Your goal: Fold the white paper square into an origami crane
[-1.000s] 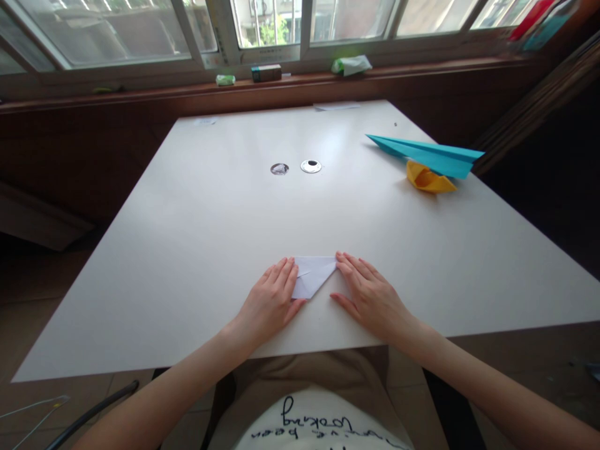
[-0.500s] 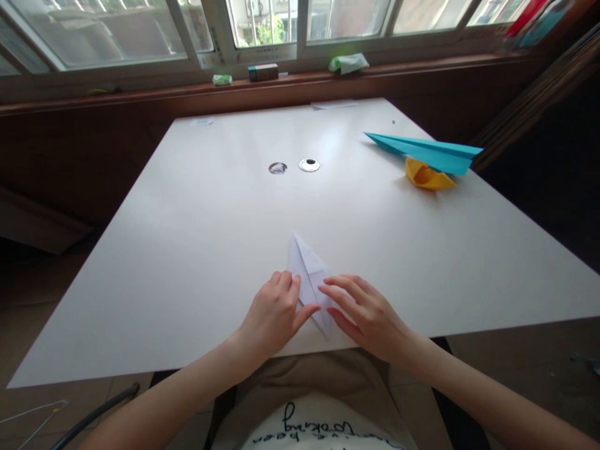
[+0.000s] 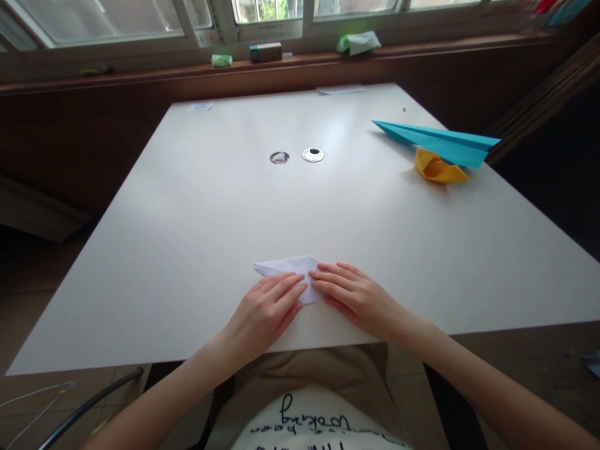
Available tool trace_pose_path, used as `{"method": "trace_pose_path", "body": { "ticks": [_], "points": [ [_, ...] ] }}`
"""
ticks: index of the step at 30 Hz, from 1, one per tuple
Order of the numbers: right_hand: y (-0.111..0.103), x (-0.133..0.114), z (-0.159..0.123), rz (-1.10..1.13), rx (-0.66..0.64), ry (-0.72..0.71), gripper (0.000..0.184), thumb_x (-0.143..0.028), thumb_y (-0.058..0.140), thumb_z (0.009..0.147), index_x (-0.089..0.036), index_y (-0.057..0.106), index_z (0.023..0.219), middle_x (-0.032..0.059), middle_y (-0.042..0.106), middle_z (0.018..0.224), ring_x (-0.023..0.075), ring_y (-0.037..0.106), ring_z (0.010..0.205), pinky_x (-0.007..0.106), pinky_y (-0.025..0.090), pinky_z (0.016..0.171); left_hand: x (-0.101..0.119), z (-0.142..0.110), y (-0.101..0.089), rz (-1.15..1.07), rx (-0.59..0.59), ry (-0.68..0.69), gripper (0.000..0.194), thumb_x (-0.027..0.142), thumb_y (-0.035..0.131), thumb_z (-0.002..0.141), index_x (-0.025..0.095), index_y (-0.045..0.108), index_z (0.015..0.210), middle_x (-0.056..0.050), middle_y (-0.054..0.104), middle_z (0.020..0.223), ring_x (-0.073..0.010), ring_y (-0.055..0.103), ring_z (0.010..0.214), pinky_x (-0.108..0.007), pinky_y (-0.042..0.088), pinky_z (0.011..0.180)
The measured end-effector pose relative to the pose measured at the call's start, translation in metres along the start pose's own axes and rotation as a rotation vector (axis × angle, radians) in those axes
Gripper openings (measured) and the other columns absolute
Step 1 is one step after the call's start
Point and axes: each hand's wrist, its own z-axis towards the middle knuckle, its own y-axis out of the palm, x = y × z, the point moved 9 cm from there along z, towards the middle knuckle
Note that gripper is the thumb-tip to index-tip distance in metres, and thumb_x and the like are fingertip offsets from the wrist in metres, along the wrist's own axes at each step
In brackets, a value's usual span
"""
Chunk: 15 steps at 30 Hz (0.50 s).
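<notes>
A folded piece of white paper lies on the table near its front edge, with a narrow point toward the left. My left hand rests over its lower left part, fingers stretched out and flat. From the other side, my right hand covers the right end, its fingers also extended and pressing flat. The fingertips of both hands almost meet at the middle of the paper. Part of the paper's lower edge and its right tip are hidden under the fingers.
On the white table, a blue paper plane and a yellow paper boat lie at the right. Two round inserts, a dull one and a shiny one, sit farther back. A windowsill holds small packets.
The white paper has turned from pointing away from me to pointing left, and looks folded narrower. Both hands have flattened onto it. The view has tilted slightly downward.
</notes>
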Motion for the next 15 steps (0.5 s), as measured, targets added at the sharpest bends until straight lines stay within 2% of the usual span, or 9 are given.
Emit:
{"method": "trace_pose_path", "body": {
  "ticks": [3, 6, 10, 15],
  "points": [
    [0.0, 0.002, 0.002, 0.096, -0.087, -0.06, 0.031, -0.016, 0.04, 0.091, -0.022, 0.055, 0.118, 0.0033, 0.06, 0.124, 0.0157, 0.048, 0.122, 0.039, 0.041, 0.102, -0.011, 0.0, 0.009, 0.078, -0.028, -0.029, 0.04, 0.028, 0.043, 0.09, 0.013, 0.046, 0.127, -0.013, 0.05, 0.133, -0.0237, 0.043, 0.126, -0.04, 0.043, 0.1],
    [-0.006, 0.008, 0.004, 0.157, -0.051, -0.025, 0.027, -0.018, 0.044, 0.09, -0.02, 0.06, 0.112, 0.006, 0.062, 0.12, 0.0151, 0.054, 0.115, 0.034, 0.047, 0.097, -0.018, -0.005, 0.018, 0.086, -0.064, -0.044, 0.039, 0.028, 0.042, 0.091, 0.017, 0.046, 0.128, -0.01, 0.049, 0.134, -0.0219, 0.042, 0.127, -0.039, 0.043, 0.1],
    [-0.003, 0.001, -0.001, 0.069, 0.039, -0.035, 0.03, -0.015, 0.044, 0.089, -0.019, 0.059, 0.115, 0.0079, 0.061, 0.121, 0.0173, 0.053, 0.117, 0.037, 0.047, 0.096, -0.014, -0.014, 0.019, 0.124, -0.056, -0.032, 0.038, 0.023, 0.041, 0.091, 0.019, 0.047, 0.128, -0.01, 0.049, 0.135, -0.0229, 0.042, 0.127, -0.039, 0.045, 0.099],
    [0.011, -0.009, -0.011, -0.011, 0.0, -0.078, 0.037, -0.013, 0.037, 0.09, -0.02, 0.054, 0.123, 0.0043, 0.058, 0.126, 0.0167, 0.048, 0.122, 0.039, 0.042, 0.101, -0.007, -0.02, 0.018, 0.157, -0.06, -0.006, 0.038, 0.014, 0.037, 0.091, 0.02, 0.052, 0.125, -0.008, 0.05, 0.134, -0.0253, 0.044, 0.126, -0.039, 0.048, 0.095]
  ]
}}
